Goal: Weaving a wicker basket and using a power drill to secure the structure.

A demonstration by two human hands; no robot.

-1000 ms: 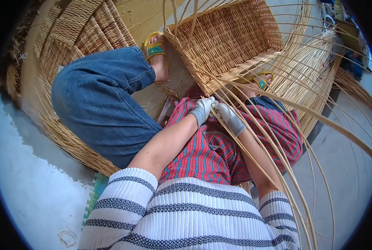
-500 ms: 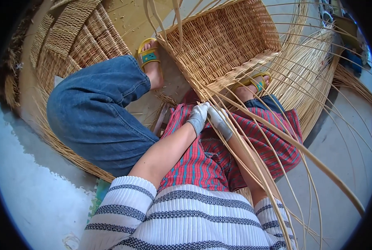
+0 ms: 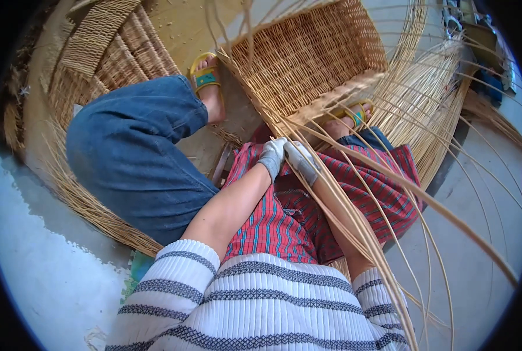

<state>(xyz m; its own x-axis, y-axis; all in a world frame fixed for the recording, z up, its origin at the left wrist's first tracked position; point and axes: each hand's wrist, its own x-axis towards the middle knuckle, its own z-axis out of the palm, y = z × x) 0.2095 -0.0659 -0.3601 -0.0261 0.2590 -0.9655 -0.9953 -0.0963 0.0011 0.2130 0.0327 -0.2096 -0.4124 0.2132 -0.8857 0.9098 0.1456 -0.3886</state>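
A rectangular wicker basket (image 3: 308, 58) lies tilted between my feet, its near corner toward me. Both gloved hands meet at that corner. My left hand (image 3: 272, 155) is closed, its fingers pressed around the willow rods at the rim. Right beside it, my right hand (image 3: 302, 162) is closed on the bundle of long willow rods (image 3: 346, 207), which runs back over my right forearm. A thicker rod (image 3: 436, 205) stretches from the corner toward the lower right. The fingertips of both hands are partly hidden.
Flat woven wicker panels (image 3: 123, 55) lie at the upper left. A large heap of loose rods (image 3: 430, 88) spreads on the right, and more rods (image 3: 91, 199) line the floor at left. Long rod ends fan out from the basket's right side. A red striped cloth (image 3: 255, 234) covers my lap.
The basket has shifted slightly left and its rods blur with motion. Both hands have moved slightly left and up with it, still closed at the corner.
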